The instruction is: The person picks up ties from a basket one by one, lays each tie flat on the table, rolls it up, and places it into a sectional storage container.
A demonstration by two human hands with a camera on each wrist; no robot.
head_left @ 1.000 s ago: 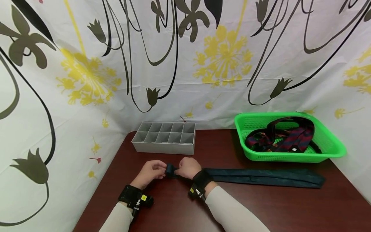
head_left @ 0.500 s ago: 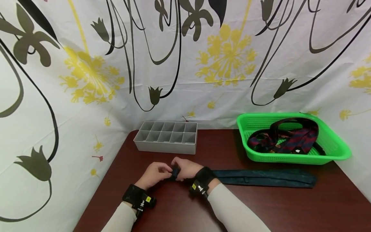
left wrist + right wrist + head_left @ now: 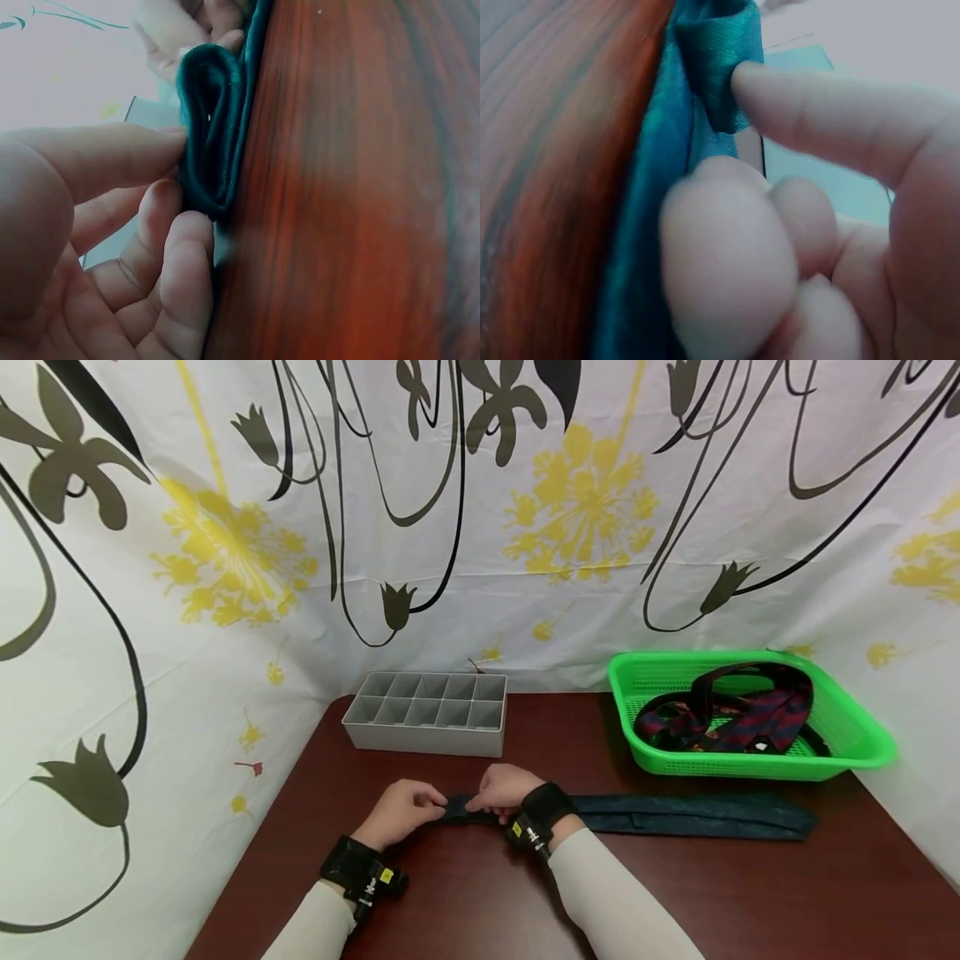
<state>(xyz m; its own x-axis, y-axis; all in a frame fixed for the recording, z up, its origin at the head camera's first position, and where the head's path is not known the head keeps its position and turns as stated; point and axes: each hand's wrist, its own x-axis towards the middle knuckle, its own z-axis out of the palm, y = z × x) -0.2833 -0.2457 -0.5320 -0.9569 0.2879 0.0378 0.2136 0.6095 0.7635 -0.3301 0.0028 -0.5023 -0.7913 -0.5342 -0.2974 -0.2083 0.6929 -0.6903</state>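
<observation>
A dark teal necktie lies lengthwise across the table, its wide end to the right. Its left end is turned over into a flattened roll, seen edge-on in the left wrist view. My left hand holds this roll, thumb on its upper side and fingertips at its outer fold. From the other side my right hand reaches the roll. In the right wrist view its thumb presses the roll's teal fabric, while the other fingers curl beside the flat strip. My right hand and wrist strap cover part of the necktie.
Behind my hands stands a grey divided box with bare compartments. A green basket at the back right holds dark patterned neckties. A printed curtain rises behind the brown table.
The upright roll between my hands now lies flatter. My right hand has shifted a little to the right of my left, and the necktie's wide end has slid slightly left.
</observation>
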